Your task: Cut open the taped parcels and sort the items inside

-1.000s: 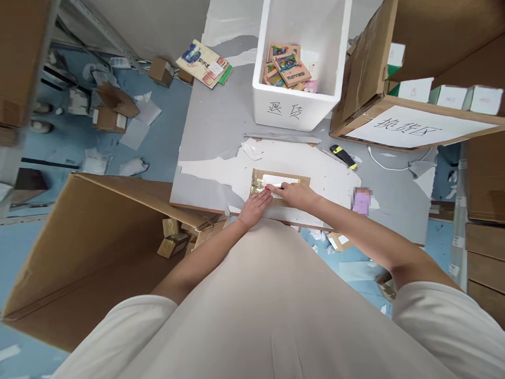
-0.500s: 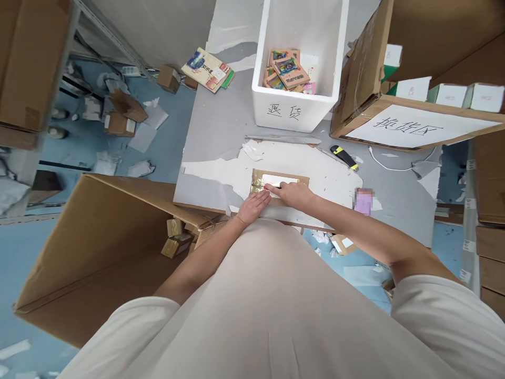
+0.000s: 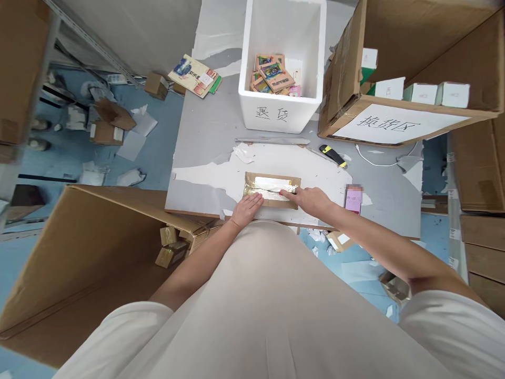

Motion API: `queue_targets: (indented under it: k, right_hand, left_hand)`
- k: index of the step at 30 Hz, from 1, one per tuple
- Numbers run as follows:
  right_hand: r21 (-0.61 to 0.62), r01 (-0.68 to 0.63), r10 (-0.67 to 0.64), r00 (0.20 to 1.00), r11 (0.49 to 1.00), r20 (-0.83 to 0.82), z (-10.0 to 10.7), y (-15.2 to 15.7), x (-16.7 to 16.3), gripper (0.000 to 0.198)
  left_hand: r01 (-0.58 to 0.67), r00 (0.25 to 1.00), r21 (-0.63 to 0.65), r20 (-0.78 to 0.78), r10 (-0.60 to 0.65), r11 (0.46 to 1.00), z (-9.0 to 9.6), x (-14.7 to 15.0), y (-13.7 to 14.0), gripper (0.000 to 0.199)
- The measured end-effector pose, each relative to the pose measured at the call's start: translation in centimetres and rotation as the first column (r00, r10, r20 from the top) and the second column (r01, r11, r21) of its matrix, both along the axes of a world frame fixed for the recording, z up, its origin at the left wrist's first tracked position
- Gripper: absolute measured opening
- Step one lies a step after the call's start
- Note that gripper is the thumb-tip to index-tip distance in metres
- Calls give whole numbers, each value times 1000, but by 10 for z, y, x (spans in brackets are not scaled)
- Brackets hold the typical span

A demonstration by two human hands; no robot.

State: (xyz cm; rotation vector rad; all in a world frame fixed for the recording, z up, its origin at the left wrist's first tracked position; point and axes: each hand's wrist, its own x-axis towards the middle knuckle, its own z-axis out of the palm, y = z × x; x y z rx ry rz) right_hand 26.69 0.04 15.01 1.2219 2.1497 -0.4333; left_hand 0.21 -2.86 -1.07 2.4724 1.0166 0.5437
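A small taped cardboard box (image 3: 272, 202) with a white label lies flat near the table's front edge. My left hand (image 3: 248, 207) rests on its near left part, fingers stretched out. At the box's right end is my right hand (image 3: 313, 201), its fingers closed round a small cutter (image 3: 281, 193) that is mostly hidden; only a bit of red shows at the fingertips. A dark slit runs across the tape and label to the left of the cutter.
Behind stands a white foam bin (image 3: 281, 110) with several small boxes inside. A large carton (image 3: 343, 79) holds white boxes. A yellow-black utility knife (image 3: 333, 156), a phone (image 3: 353, 200) and booklets (image 3: 193, 73) lie on the table. An open carton (image 3: 98, 252) stands left.
My right hand has drawn the cutter rightward along the box, from its left part to its right end. My left hand still rests on the box. The view has shifted slightly.
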Motion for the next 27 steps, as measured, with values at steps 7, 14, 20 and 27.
queue_targets:
  k: [7, 14, 20, 27]
  right_hand:
    - [26, 126, -127, 991, 992, 36, 4, -23, 51, 75]
    - [76, 157, -160, 987, 985, 35, 8, -50, 78, 81]
    - [160, 458, -439, 887, 874, -141, 6, -74, 106, 67]
    - [-215, 824, -772, 354, 524, -527, -36, -78, 67, 63]
  left_hand:
    - [-39, 999, -15, -1, 39, 999, -3, 4, -4, 40]
    - [-39, 998, 53, -54, 42, 998, 5, 7, -5, 41]
    - [-62, 997, 15, -43, 63, 998, 11, 12, 3, 41]
    - [-166, 967, -74, -207, 148, 983, 55, 32, 15, 35]
